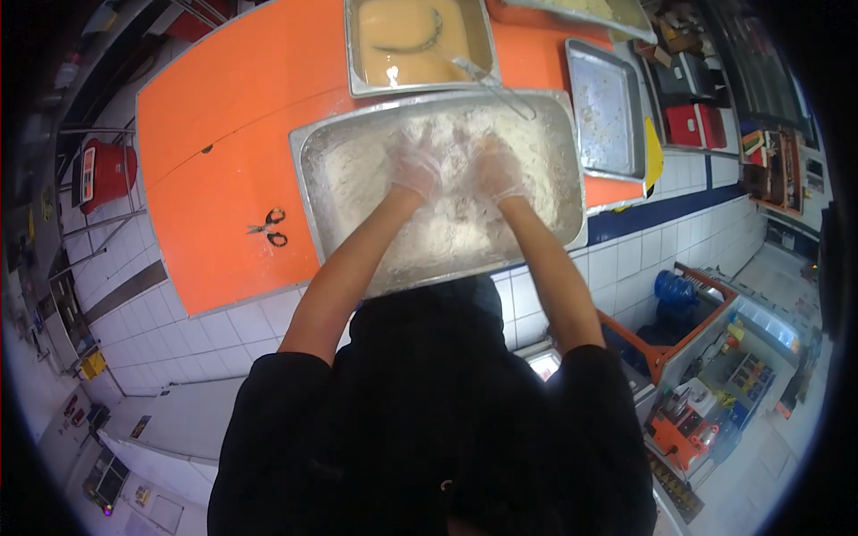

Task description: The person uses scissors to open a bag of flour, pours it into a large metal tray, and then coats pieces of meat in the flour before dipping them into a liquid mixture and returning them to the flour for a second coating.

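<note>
Flour-filled steel pan [335,192] sits at the orange surface's [223,116] near edge, both gloved hands, left hand [415,165] and right hand [497,170], pressed flat and spread open into its flour, a batter tray [357,54] behind, scissors [268,227] near the left edge.

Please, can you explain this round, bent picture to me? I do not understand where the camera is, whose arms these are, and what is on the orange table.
The camera sits on a person's head and looks down, so edges bend. The arms are that person's own. The left hand and right hand, both in thin clear gloves, press into white flour in a large metal tray; what they grip, if anything, is hidden. Behind it stands a tray of yellowish batter, with an empty metal tray to the right. Scissors lie on the orange table.
</note>
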Available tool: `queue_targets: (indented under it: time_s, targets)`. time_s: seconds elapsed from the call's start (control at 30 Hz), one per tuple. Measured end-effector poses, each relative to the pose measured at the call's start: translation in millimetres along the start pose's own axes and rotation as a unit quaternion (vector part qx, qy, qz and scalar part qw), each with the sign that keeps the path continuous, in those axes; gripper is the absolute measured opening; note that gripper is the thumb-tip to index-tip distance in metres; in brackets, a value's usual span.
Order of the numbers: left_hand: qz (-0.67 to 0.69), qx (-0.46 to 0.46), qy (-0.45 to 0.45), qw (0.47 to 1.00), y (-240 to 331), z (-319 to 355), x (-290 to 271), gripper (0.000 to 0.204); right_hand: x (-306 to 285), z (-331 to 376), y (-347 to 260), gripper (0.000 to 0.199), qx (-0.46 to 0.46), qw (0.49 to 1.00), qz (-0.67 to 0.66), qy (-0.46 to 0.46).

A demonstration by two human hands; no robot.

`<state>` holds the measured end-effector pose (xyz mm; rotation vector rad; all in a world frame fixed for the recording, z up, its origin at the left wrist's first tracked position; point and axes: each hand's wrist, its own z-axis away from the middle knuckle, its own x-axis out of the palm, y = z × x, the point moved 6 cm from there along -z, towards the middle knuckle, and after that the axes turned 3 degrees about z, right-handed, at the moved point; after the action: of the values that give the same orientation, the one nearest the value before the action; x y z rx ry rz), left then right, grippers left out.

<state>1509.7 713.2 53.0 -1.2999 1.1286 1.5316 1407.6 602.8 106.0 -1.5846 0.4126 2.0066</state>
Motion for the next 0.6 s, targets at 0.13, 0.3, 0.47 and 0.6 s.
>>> queue_targets:
  time_s: [0.13,0.3,0.47,0.6]
  targets:
    - [0.008,-0.016,-0.095,0.995,-29.6,-5.5,16.9,0.056,-9.1,4.0,-9.5,0.048,0.038,0.998,-0.043,0.021]
    - [0.161,0.005,-0.155,0.975,-22.0,10.6,-14.2,0.062,29.5,34.5,16.2,0.068,0.030,0.988,0.004,0.149]
    - [0.139,0.126,0.079,0.979,-11.3,87.4,-46.1,0.075,11.8,92.9,-29.0,0.069,-0.080,0.990,0.068,0.095]
    - [0.138,0.104,-0.092,0.981,-14.8,116.7,-12.1,0.076,-28.6,81.0,-59.0,0.069,-0.100,0.993,-0.057,-0.013]
